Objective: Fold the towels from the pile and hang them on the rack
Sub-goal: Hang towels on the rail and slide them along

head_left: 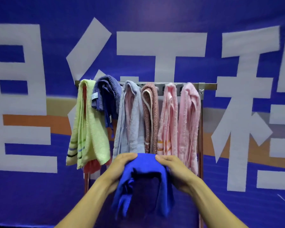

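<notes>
- Your left hand (122, 163): forearm rising from the lower left, palm turned inward, fingers curled over the upper left edge of the royal-blue towel (143, 183), gripping it.
- Your right hand (173, 165): forearm rising from the lower right, mirror pose, fingers curled over the upper right edge of the same towel, gripping it; fingertips of the two hands sit near each other across the top fold.
- Royal-blue towel: held up between both hands in front of the lower part of the rack (209, 86), draped down in loose folds with a darker hollow in its middle; its top edge overlaps the bottoms of the hanging towels in view.
- Rack: metal top bar against the wall, an upright post on the right side, a bracket at the right corner.
- Items on the rack, left to right:
- Yellow-green towel (87, 125), striped near its lower end, a red cloth (91, 167) showing beneath it.
- Dark blue towel (105, 94), bunched high on the bar, shorter than the rest.
- Light blue towel (132, 122), long fold.
- Brown-pink towel (150, 116), pale trim along one edge.
- Pink towel with orange stripes (169, 119).
- Plain pink towel (189, 122), nearest the right post.
- Backdrop: blue banner (39, 195) with large white characters and an orange band.
</notes>
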Action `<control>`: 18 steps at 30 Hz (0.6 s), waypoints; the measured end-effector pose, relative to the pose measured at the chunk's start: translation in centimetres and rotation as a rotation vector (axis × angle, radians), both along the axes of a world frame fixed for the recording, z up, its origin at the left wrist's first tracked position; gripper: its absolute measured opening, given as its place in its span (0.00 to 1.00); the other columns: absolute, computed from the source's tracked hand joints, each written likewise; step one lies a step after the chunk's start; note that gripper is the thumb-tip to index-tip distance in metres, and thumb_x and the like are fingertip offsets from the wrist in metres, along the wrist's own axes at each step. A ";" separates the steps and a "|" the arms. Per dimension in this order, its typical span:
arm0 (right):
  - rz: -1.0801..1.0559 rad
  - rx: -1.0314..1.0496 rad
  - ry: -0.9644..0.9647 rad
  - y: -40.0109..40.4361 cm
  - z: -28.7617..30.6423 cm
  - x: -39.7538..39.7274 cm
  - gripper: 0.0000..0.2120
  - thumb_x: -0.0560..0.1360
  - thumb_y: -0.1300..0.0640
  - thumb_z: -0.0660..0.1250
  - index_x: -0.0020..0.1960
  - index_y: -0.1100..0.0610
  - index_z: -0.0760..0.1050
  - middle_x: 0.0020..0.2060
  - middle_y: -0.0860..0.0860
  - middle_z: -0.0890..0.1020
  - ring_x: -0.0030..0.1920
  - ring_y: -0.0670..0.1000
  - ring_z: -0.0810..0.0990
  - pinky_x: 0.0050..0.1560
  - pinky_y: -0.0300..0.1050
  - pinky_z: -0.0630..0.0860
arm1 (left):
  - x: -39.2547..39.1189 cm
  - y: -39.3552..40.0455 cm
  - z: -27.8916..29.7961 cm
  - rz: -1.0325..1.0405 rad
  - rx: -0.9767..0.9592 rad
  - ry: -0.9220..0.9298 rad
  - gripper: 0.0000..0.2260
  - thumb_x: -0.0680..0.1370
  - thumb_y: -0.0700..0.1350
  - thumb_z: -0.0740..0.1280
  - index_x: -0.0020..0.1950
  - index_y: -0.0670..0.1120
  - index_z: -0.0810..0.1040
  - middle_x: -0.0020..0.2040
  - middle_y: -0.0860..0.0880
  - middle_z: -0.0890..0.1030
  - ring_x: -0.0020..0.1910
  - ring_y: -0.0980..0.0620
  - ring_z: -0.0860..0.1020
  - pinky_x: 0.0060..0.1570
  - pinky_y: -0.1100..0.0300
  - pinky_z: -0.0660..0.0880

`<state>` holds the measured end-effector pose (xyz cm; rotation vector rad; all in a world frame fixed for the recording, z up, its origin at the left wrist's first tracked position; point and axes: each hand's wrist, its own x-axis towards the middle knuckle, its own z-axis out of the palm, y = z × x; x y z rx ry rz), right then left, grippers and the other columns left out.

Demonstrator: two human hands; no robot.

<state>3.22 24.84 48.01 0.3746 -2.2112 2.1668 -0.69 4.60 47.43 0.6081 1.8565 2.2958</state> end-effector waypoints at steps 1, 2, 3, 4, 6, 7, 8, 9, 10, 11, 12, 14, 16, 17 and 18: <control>0.007 -0.024 0.028 -0.1 1.8 -0.1 0.17 0.79 0.55 0.65 0.53 0.70 0.80 0.44 0.64 0.84 0.40 0.57 0.83 0.44 0.50 0.80 | -0.1 0.5 1.8 0.029 0.038 0.027 0.11 0.79 0.38 0.63 0.47 0.34 0.83 0.43 0.37 0.83 0.39 0.46 0.81 0.39 0.57 0.78; 0.012 -0.034 0.045 -0.1 3.5 -0.1 0.17 0.80 0.55 0.64 0.52 0.70 0.80 0.39 0.63 0.82 0.35 0.56 0.81 0.37 0.47 0.80 | -0.3 1.0 3.6 0.059 0.065 0.055 0.12 0.80 0.37 0.61 0.45 0.35 0.83 0.41 0.38 0.84 0.35 0.48 0.81 0.34 0.58 0.79; 0.022 -0.026 0.044 -0.2 5.1 0.0 0.17 0.81 0.55 0.63 0.52 0.69 0.79 0.36 0.62 0.81 0.31 0.55 0.79 0.32 0.46 0.78 | -0.6 1.4 5.3 0.092 0.083 0.091 0.12 0.81 0.38 0.60 0.45 0.36 0.82 0.39 0.39 0.83 0.33 0.48 0.81 0.31 0.59 0.78; 0.033 -0.013 0.035 -0.1 6.2 0.0 0.16 0.81 0.55 0.63 0.52 0.68 0.79 0.34 0.61 0.81 0.29 0.54 0.79 0.30 0.44 0.77 | -1.0 1.7 7.0 0.128 0.104 0.118 0.11 0.81 0.38 0.60 0.46 0.36 0.81 0.38 0.39 0.83 0.32 0.48 0.80 0.30 0.60 0.77; 0.009 0.011 0.039 0.4 7.9 -0.4 0.12 0.82 0.56 0.62 0.50 0.64 0.79 0.32 0.55 0.81 0.28 0.49 0.78 0.30 0.40 0.76 | -2.0 2.2 10.1 0.188 0.133 0.162 0.11 0.82 0.39 0.60 0.46 0.37 0.79 0.36 0.40 0.82 0.32 0.46 0.79 0.28 0.60 0.76; -0.024 -0.009 0.054 0.5 8.7 -0.6 0.11 0.82 0.57 0.62 0.48 0.62 0.79 0.31 0.53 0.81 0.27 0.47 0.78 0.29 0.39 0.74 | -2.3 2.4 11.2 0.200 0.139 0.183 0.12 0.82 0.39 0.59 0.44 0.38 0.79 0.34 0.42 0.81 0.30 0.47 0.78 0.28 0.61 0.75; -0.058 -0.051 0.086 0.7 9.6 -0.9 0.11 0.82 0.57 0.62 0.46 0.61 0.79 0.30 0.51 0.81 0.26 0.46 0.77 0.29 0.38 0.74 | -2.6 2.7 12.4 0.204 0.141 0.203 0.13 0.83 0.38 0.58 0.42 0.39 0.78 0.32 0.44 0.81 0.29 0.49 0.77 0.27 0.62 0.74; -0.097 -0.094 0.123 0.6 10.7 -1.4 0.11 0.82 0.58 0.61 0.45 0.60 0.78 0.30 0.51 0.81 0.26 0.46 0.77 0.29 0.38 0.74 | -2.9 3.1 13.5 0.214 0.141 0.225 0.14 0.83 0.38 0.57 0.42 0.40 0.78 0.31 0.46 0.81 0.28 0.51 0.77 0.27 0.63 0.74; -0.134 -0.130 0.164 0.4 11.9 -1.9 0.11 0.82 0.58 0.60 0.45 0.60 0.78 0.31 0.52 0.81 0.27 0.46 0.77 0.29 0.38 0.74 | -2.8 3.6 14.6 0.231 0.140 0.246 0.15 0.84 0.38 0.56 0.42 0.40 0.78 0.30 0.47 0.81 0.28 0.52 0.77 0.28 0.64 0.74; -0.170 -0.156 0.204 0.0 13.3 -2.5 0.11 0.83 0.59 0.60 0.45 0.60 0.78 0.33 0.53 0.82 0.30 0.47 0.78 0.31 0.38 0.75 | -3.1 4.0 15.7 0.251 0.140 0.271 0.15 0.84 0.38 0.55 0.43 0.41 0.78 0.31 0.48 0.81 0.29 0.53 0.78 0.30 0.64 0.74; -0.210 -0.177 0.236 -0.4 14.4 -3.3 0.11 0.83 0.59 0.59 0.46 0.60 0.78 0.36 0.54 0.82 0.34 0.49 0.79 0.35 0.40 0.76 | -3.5 4.4 16.7 0.271 0.148 0.283 0.15 0.84 0.38 0.56 0.43 0.41 0.78 0.31 0.49 0.82 0.30 0.54 0.78 0.32 0.63 0.74; -0.263 -0.193 0.278 -1.3 16.5 -4.9 0.11 0.83 0.57 0.59 0.47 0.59 0.78 0.41 0.56 0.83 0.40 0.53 0.80 0.45 0.49 0.78 | -4.5 5.0 18.7 0.327 0.152 0.324 0.13 0.82 0.41 0.59 0.41 0.44 0.79 0.33 0.48 0.81 0.34 0.50 0.78 0.39 0.59 0.74; -0.305 -0.203 0.312 -2.3 18.3 -6.1 0.12 0.83 0.56 0.59 0.48 0.58 0.78 0.43 0.58 0.82 0.43 0.55 0.80 0.50 0.56 0.77 | -5.7 5.6 20.1 0.473 0.011 0.437 0.13 0.80 0.44 0.60 0.36 0.45 0.74 0.35 0.46 0.77 0.38 0.47 0.73 0.42 0.55 0.69; -0.331 -0.196 0.337 -2.7 19.1 -6.7 0.11 0.82 0.56 0.59 0.47 0.58 0.78 0.44 0.58 0.81 0.45 0.55 0.79 0.51 0.55 0.77 | -6.3 5.7 20.4 0.603 -0.093 0.500 0.14 0.81 0.43 0.60 0.35 0.45 0.71 0.37 0.44 0.76 0.39 0.45 0.71 0.42 0.54 0.66; -0.354 -0.190 0.367 -3.1 19.9 -7.2 0.11 0.81 0.56 0.59 0.45 0.58 0.77 0.43 0.58 0.80 0.45 0.54 0.78 0.50 0.53 0.76 | -6.7 5.9 20.7 0.755 -0.180 0.568 0.14 0.82 0.43 0.59 0.37 0.44 0.71 0.40 0.41 0.76 0.41 0.42 0.72 0.43 0.54 0.65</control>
